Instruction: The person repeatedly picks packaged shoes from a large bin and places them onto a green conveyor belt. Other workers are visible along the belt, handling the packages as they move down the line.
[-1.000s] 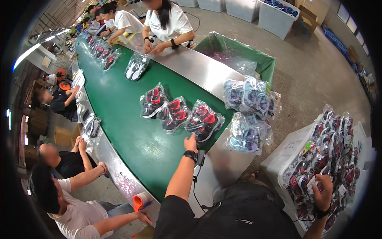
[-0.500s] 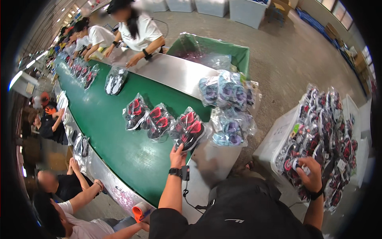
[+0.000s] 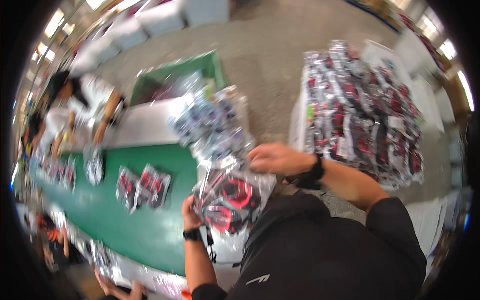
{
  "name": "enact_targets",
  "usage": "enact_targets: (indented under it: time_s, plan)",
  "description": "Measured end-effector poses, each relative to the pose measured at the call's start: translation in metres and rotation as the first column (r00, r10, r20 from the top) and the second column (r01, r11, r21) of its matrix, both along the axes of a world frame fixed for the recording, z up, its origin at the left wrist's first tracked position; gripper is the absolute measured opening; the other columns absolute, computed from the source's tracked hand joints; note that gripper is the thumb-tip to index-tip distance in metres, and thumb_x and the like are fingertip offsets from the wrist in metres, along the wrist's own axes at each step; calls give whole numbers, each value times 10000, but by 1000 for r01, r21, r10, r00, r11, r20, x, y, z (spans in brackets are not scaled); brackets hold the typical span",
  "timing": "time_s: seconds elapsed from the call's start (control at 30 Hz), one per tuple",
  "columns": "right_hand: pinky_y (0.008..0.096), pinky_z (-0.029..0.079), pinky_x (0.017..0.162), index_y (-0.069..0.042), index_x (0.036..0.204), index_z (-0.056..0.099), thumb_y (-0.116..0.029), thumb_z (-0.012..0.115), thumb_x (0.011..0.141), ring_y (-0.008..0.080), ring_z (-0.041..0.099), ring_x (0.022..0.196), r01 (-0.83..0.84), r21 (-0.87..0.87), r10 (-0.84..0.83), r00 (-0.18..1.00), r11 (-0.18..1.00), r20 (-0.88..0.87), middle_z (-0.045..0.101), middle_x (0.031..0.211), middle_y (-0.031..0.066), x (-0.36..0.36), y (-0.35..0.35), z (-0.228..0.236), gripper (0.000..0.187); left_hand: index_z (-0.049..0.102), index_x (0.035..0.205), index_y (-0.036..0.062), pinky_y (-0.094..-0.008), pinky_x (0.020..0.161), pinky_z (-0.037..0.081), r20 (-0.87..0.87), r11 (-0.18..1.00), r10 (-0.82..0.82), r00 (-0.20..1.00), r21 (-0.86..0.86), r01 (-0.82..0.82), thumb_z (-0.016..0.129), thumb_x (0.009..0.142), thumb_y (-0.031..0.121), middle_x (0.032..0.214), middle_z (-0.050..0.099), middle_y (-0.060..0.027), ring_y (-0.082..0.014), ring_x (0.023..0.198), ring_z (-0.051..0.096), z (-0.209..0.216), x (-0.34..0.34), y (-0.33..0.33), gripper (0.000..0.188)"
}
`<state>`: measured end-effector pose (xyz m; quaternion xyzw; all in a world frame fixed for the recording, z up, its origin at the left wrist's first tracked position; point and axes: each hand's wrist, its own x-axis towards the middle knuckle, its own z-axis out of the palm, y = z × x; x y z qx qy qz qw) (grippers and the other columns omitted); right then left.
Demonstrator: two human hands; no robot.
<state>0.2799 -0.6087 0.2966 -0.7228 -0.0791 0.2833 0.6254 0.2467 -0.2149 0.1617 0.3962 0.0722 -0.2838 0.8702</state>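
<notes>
Just past the end of the green surface [image 3: 117, 232], in the head view, the grip of the left hand [image 3: 191, 214] grasps bagged black-and-red shoes [image 3: 231, 206]; beside the bag's top curls the blurred right hand [image 3: 276, 159], its grip impossible to tell.

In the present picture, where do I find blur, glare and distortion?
Head view: right hand and bagged blue shoes look smeared, probably by motion; head view: white glints on the clear bag around the held black-and-red shoes; head view: the green conveyor belt's lower edge bends.
</notes>
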Motion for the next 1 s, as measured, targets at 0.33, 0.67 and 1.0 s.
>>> enact_targets:
  time_s: [0.33,0.67,1.0]
  plan:
    - [333,495,983,-17,1610,247,-272,831,851,203,573,1204,219,203,-164,953,955,-255,566,1355,169,-66,-49,-26,992,549,1408,44,-441,1047,523,-178,991,-128,976,-72,117,523,1073,411,1341,661,-133,-288,1203,653,24,34,-120,497]
    - [318,588,811,-1,1250,631,-220,648,959,132,677,993,666,203,-693,656,718,298,679,1150,60,-69,-245,16,365,559,1418,66,-358,830,582,-227,982,39,973,188,4,603,1037,362,1124,682,-123,-216,967,678,4,16,-92,485]
    - [402,572,624,-47,967,635,-325,797,832,224,638,715,878,321,-910,-247,-356,-333,646,897,76,36,-400,-63,349,616,1310,90,-333,788,547,-221,862,413,884,407,-301,628,1012,402,958,667,-24,-161,842,631,-20,-35,-13,431]
